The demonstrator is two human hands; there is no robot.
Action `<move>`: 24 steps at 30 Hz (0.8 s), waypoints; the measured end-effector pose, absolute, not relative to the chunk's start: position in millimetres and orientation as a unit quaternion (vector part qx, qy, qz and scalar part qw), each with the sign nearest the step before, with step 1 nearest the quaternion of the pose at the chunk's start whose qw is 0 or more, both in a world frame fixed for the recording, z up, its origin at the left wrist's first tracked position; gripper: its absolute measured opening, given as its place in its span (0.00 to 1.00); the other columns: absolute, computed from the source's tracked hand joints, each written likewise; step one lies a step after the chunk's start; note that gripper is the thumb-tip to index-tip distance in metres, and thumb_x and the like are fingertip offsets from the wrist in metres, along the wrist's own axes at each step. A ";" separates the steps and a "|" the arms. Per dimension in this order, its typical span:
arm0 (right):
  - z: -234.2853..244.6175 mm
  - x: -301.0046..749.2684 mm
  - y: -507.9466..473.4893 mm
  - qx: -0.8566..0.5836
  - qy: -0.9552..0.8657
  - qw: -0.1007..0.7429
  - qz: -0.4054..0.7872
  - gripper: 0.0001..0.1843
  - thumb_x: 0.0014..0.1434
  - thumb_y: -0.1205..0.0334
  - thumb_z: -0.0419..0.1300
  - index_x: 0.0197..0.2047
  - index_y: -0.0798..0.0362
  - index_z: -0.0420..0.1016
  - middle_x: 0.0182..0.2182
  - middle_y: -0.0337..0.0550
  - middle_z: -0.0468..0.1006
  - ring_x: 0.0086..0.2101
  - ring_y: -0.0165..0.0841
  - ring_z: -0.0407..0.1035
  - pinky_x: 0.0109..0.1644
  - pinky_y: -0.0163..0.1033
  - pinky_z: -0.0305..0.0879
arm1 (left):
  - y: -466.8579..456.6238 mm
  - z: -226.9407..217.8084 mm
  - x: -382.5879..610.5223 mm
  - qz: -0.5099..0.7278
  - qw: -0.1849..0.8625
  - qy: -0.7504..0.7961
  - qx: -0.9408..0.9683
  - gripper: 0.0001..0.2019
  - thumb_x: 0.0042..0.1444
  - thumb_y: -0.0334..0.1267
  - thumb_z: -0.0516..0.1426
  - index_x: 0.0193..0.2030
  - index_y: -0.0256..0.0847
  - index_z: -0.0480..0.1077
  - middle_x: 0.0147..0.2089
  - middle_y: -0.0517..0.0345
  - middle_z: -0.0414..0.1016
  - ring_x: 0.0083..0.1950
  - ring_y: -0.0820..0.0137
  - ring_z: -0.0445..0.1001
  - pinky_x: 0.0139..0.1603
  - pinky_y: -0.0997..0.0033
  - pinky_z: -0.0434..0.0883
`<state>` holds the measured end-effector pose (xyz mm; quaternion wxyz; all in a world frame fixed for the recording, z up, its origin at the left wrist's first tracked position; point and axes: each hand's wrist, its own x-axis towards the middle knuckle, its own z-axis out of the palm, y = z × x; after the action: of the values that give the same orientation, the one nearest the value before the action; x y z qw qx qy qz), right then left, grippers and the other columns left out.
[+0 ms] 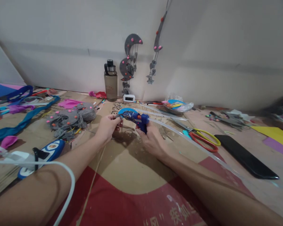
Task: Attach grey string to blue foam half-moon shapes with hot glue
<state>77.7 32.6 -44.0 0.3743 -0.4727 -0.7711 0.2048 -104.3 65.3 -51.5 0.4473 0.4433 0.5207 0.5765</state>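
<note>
My right hand (154, 141) is wrapped round the handle of a blue hot glue gun (143, 119), its nozzle pointing left. A long translucent glue stick (179, 133) runs out of the gun's back to the lower right. My left hand (107, 127) pinches a small grey piece (119, 116) right by the nozzle; the fingers hide most of it, and grey yarn (123, 133) dangles below. Whether nozzle and piece touch, I cannot tell. Behind the gun lies a blue disc (126, 110). Printed cardboard (122, 166) covers the table under my hands.
Grey felt pieces with pink dots and yarn (69, 119) lie left. Scissors (204, 141) and a black slab (246, 155) lie right. A bottle (111, 84), small white clock (129, 98) and dish (178, 106) stand behind. A white cable (72, 179) crosses my left forearm. Grey moon garlands (126, 67) hang on the wall.
</note>
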 end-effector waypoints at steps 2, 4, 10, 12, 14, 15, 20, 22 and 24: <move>-44.9 78.1 33.4 -0.470 -0.773 0.375 0.204 0.13 0.59 0.57 0.49 0.44 0.54 0.65 0.37 0.48 0.72 0.36 0.38 0.66 0.42 0.44 0.62 | 64.9 -49.9 -104.4 0.577 0.438 0.526 0.446 0.06 0.40 0.36 0.60 0.22 0.35 0.69 0.20 0.59 0.68 0.19 0.77 0.64 0.17 0.80 0.58; -45.6 78.3 33.8 -0.469 -0.773 0.377 0.204 0.14 0.59 0.57 0.49 0.45 0.54 0.65 0.37 0.48 0.72 0.37 0.38 0.66 0.42 0.43 0.61 | 64.1 -48.0 -104.3 0.578 0.432 0.530 0.446 0.06 0.40 0.36 0.60 0.22 0.35 0.69 0.19 0.59 0.68 0.19 0.78 0.64 0.17 0.80 0.58; -45.0 77.8 32.6 -0.478 -0.769 0.370 0.209 0.14 0.58 0.58 0.49 0.45 0.55 0.65 0.38 0.50 0.72 0.36 0.38 0.66 0.42 0.44 0.62 | 63.2 -46.8 -104.3 0.584 0.433 0.525 0.442 0.06 0.40 0.36 0.60 0.22 0.35 0.69 0.19 0.59 0.68 0.19 0.78 0.64 0.17 0.80 0.58; -45.0 77.7 32.6 -0.476 -0.772 0.369 0.202 0.14 0.58 0.58 0.49 0.45 0.56 0.65 0.38 0.50 0.72 0.37 0.38 0.66 0.42 0.44 0.62 | 63.7 -48.0 -104.5 0.579 0.435 0.525 0.449 0.06 0.41 0.36 0.60 0.22 0.35 0.69 0.19 0.59 0.68 0.19 0.78 0.64 0.17 0.80 0.58; -45.6 77.7 33.0 -0.474 -0.775 0.372 0.191 0.14 0.59 0.58 0.49 0.44 0.55 0.66 0.38 0.50 0.72 0.37 0.38 0.66 0.42 0.44 0.62 | 64.2 -49.0 -104.4 0.570 0.435 0.529 0.454 0.07 0.41 0.37 0.60 0.23 0.35 0.69 0.20 0.59 0.69 0.19 0.78 0.65 0.17 0.80 0.59; -46.0 77.6 33.3 -0.472 -0.777 0.374 0.186 0.13 0.59 0.58 0.49 0.44 0.55 0.66 0.38 0.50 0.72 0.37 0.38 0.66 0.43 0.44 0.62 | 64.2 -49.4 -104.1 0.565 0.436 0.532 0.456 0.07 0.41 0.37 0.60 0.23 0.35 0.69 0.20 0.59 0.69 0.19 0.78 0.65 0.17 0.80 0.59; -47.5 77.3 34.0 -0.464 -0.776 0.387 0.180 0.13 0.58 0.59 0.50 0.45 0.53 0.66 0.36 0.48 0.73 0.35 0.37 0.66 0.41 0.44 0.63 | 62.5 -48.7 -102.2 0.556 0.432 0.536 0.466 0.06 0.40 0.36 0.59 0.22 0.35 0.69 0.19 0.61 0.68 0.19 0.78 0.65 0.16 0.80 0.59; -47.4 77.3 33.7 -0.463 -0.775 0.390 0.180 0.13 0.58 0.59 0.50 0.45 0.53 0.66 0.37 0.49 0.73 0.36 0.38 0.67 0.41 0.44 0.63 | 61.9 -48.1 -102.1 0.557 0.429 0.534 0.468 0.06 0.41 0.36 0.59 0.23 0.35 0.69 0.20 0.60 0.68 0.19 0.77 0.65 0.16 0.80 0.59; -47.2 77.5 33.3 -0.465 -0.775 0.387 0.182 0.14 0.58 0.59 0.50 0.46 0.54 0.66 0.38 0.50 0.73 0.37 0.39 0.67 0.42 0.45 0.63 | 61.8 -47.5 -102.6 0.561 0.426 0.536 0.465 0.06 0.41 0.37 0.59 0.23 0.35 0.69 0.20 0.60 0.69 0.19 0.78 0.65 0.17 0.80 0.60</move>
<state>77.5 33.3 -47.2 0.3868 -0.4651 -0.7752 0.1819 -102.6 61.8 -47.5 0.4256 0.4651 0.5362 0.5613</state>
